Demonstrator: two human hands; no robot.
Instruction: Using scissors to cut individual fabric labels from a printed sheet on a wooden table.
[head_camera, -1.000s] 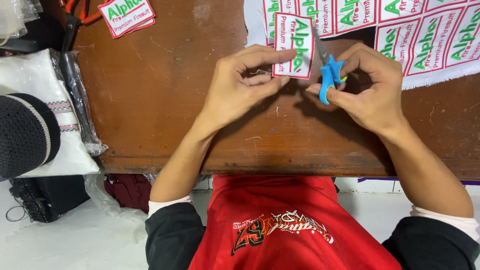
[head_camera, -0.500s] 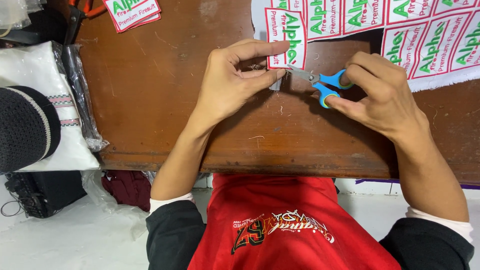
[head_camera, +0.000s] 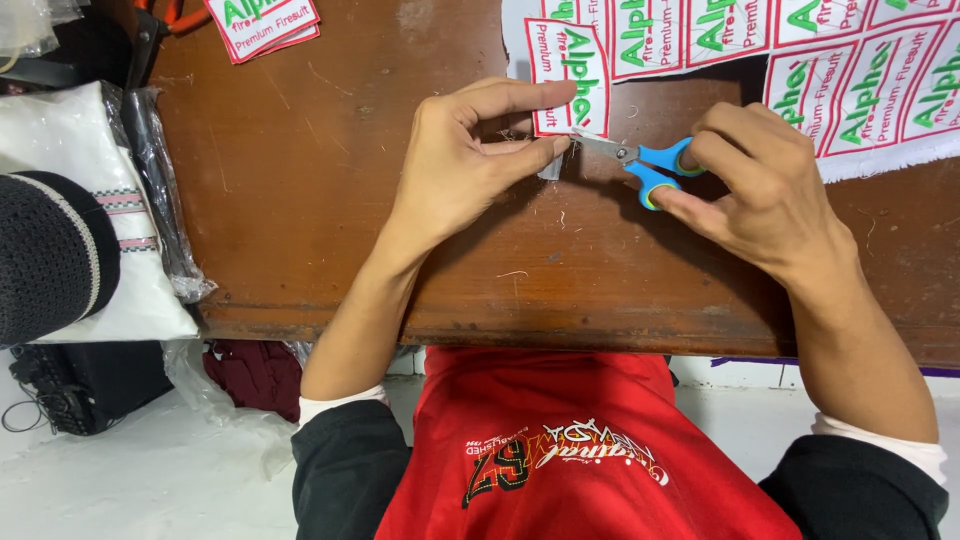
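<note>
We take the brown wooden desk (head_camera: 330, 200) as our landmark. Over its middle, toward the far edge, our left hand (head_camera: 455, 165) is closed in a pinch: thumb and fingers grip the lower edge of a small white cloth label (head_camera: 568, 75) with a red border and green lettering, which stands up from the fingers toward the far side of the desk. Just to the right of it, our right hand (head_camera: 765, 190) is curled shut around the blue handles of a small pair of scissors (head_camera: 635, 165), fingers through the loops. The metal blades point left and meet the bottom corner of the label, right beside the left fingertips; we cannot tell how far the blades are parted.

Along the desk's far right edge lies a white sheet of uncut labels (head_camera: 850, 60) of the same kind, printed in rows. At the far left corner of the desk sits a short stack of cut labels (head_camera: 262, 22). Off the desk's left edge we see a dark knitted cap (head_camera: 50, 255) resting on folded white cloth in clear plastic (head_camera: 70, 160).
</note>
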